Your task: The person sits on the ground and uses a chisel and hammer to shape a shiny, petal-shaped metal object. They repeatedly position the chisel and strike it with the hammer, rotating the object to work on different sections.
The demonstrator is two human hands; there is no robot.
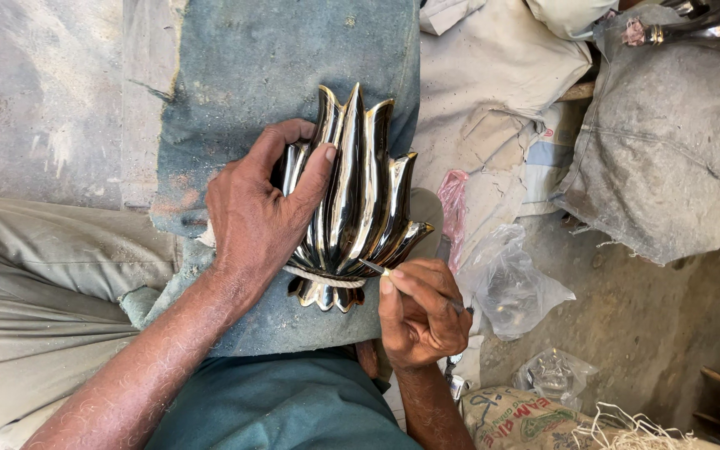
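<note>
The lotus-shaped metal piece (356,200) shines brassy gold, streaked with black and white reflections along its ribs, and a pale cream cord (324,279) rings its base. Under it lies a dusty blue-grey cloth (260,75) with faint rusty blotches. Left of the piece, the trousers (43,275) are khaki beige; below it, the shirt (285,408) is teal. Right of it sit a pink plastic scrap (452,200), a clear whitish bag (510,287), grey-white sacking (652,142), and a tan sack with green and red print (514,421)
</note>
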